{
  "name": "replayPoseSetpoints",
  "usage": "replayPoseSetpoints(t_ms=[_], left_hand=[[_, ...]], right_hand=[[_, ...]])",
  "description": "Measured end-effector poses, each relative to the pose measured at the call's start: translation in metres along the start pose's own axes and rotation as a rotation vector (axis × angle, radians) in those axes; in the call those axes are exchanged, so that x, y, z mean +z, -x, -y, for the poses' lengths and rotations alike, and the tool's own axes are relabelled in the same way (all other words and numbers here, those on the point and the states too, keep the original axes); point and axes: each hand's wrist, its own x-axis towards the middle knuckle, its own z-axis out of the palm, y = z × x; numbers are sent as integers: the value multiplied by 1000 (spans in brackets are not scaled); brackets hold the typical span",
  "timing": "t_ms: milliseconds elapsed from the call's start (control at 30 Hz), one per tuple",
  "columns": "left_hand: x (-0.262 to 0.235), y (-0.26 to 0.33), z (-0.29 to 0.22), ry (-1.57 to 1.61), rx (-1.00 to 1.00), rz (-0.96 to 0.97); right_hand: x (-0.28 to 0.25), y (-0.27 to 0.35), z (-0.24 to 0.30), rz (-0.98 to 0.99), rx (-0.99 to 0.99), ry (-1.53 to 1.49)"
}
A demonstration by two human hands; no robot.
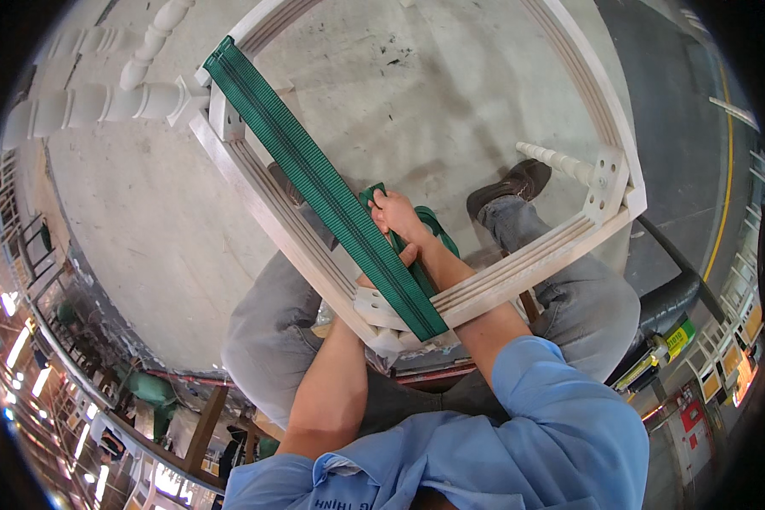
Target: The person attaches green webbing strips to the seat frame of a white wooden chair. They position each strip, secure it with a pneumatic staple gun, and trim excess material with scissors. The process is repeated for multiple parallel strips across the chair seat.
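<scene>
A pale wooden seat frame (pixel 518 272) with grooved rails and turned legs lies across my knees. Green webbing (pixel 293 174) runs slantwise over its left part, from the far left corner to the near rail. Inside the frame, my right hand (pixel 397 216) is closed on a loose stretch of the green webbing, its forearm passing under the near rail. My left hand (pixel 367 282) reaches up from below the near left corner. The frame and the webbing hide most of it, so its grip does not show. More green webbing hangs behind my right wrist.
Turned white legs (pixel 102 106) stick out from the frame at the far left. Another turned leg (pixel 557 159) points inward at the right, near my shoe (pixel 510 189). A black padded bar (pixel 667 302) stands by my right knee. Concrete floor (pixel 144 221) surrounds the frame.
</scene>
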Motion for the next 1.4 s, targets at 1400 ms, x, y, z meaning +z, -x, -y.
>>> replayPoseSetpoints(t_ms=[1400], left_hand=[[-4, -7, -100, -950, 593, 24]], right_hand=[[-233, 601, 23, -1353, -559, 684]])
